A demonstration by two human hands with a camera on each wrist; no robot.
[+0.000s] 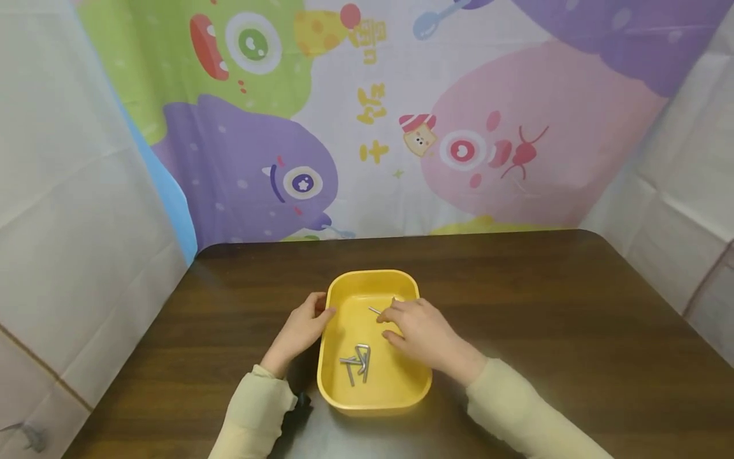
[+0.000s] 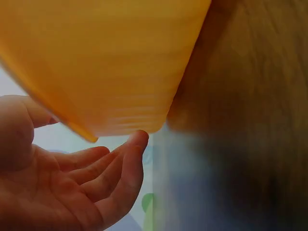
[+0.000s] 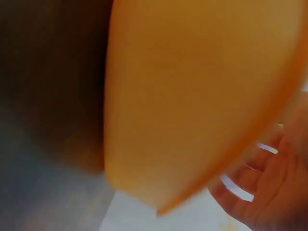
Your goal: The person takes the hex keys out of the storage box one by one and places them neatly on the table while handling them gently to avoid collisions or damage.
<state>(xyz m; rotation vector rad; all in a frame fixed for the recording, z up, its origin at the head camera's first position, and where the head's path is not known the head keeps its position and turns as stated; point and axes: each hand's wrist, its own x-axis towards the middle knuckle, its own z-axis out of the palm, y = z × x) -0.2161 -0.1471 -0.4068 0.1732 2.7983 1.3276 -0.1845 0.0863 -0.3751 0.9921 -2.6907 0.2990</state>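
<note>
A yellow plastic tray (image 1: 381,400) stands lengthwise in front of me. My left hand (image 1: 302,328) holds its left side, the thumb over the rim and the fingers along the outside wall. Reaching in over the right rim, my right hand (image 1: 421,331) has its fingers loosely bent and its thumb apart from them. A thin metal rod (image 1: 374,310) lies just beyond those fingertips, partly covered by them. Several L-shaped hex keys (image 1: 360,361) lie crossed in a small heap at the tray's near left. In the right wrist view, the tray wall hides the fingertips.
The dark wooden table (image 1: 545,319) extends around the tray on all sides. A cartoon-printed cloth (image 1: 390,191) hangs behind its far edge, and pale sheets (image 1: 74,159) hang at the sides. By the left sleeve is a small black object (image 1: 301,403).
</note>
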